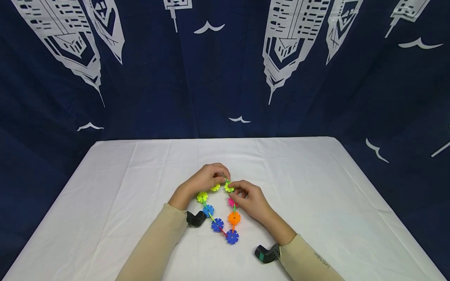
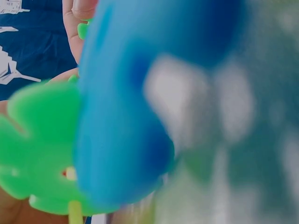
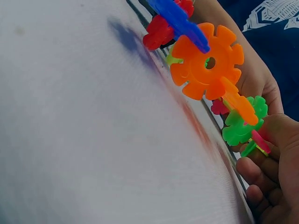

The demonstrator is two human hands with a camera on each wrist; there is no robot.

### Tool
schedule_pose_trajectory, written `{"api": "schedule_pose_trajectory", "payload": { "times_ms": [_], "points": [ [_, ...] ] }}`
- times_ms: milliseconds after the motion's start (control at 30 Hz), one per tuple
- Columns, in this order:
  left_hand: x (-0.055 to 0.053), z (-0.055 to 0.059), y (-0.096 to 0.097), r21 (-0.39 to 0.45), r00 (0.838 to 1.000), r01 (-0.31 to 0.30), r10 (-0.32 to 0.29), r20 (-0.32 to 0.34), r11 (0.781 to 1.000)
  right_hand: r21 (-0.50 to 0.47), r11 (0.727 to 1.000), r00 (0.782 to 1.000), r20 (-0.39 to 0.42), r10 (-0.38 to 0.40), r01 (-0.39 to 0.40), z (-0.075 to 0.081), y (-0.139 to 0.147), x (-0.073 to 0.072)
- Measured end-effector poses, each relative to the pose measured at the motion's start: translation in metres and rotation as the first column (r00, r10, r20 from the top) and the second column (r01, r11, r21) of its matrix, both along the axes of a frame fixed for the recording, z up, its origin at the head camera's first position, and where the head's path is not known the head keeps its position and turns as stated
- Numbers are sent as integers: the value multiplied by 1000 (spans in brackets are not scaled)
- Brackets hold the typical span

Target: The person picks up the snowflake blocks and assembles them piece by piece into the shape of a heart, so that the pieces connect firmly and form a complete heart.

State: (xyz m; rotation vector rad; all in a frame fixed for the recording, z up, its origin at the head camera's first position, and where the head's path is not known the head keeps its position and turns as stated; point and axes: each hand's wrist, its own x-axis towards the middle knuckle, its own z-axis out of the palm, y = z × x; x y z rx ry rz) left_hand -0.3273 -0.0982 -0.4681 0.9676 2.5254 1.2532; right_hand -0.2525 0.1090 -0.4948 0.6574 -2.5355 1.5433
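A loop of notched plastic snowflake discs hangs between my two hands, joined edge to edge. At its top, my right hand (image 1: 251, 198) pinches a yellow-green disc (image 1: 229, 187) between thumb and forefinger. Right beside it, my left hand (image 1: 207, 178) has its fingertips pinching a green disc (image 1: 227, 180), mostly hidden by the fingers. Down the left side run a yellow disc (image 1: 202, 197) and a light blue disc (image 1: 208, 210). Dark blue discs (image 1: 232, 237) form the bottom. An orange disc (image 3: 207, 61) and a pink disc (image 1: 231, 202) make up the right side.
A white cloth covers the table (image 1: 105, 187), and a dark blue curtain (image 1: 225, 78) with white prints hangs behind it. Black wrist cameras (image 1: 267, 254) sit at both cuffs. In the left wrist view, a blurred blue disc (image 2: 121, 140) blocks much of the scene.
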Motion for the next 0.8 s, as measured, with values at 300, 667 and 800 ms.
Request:
{"api": "schedule_pose_trajectory", "payload": {
  "times_ms": [300,667,800],
  "points": [
    [1,1,1,-13,1000,-7,7,9,1000,26,1000,1000,0,-3,3,1,0,0],
    [2,-3,1,-68,996,-73,76,48,995,208,971,993,-17,-119,120,4,-3,1],
    [3,-1,1,-72,996,-63,68,64,995,263,953,989,-24,-146,148,6,-3,2]
  ]
}}
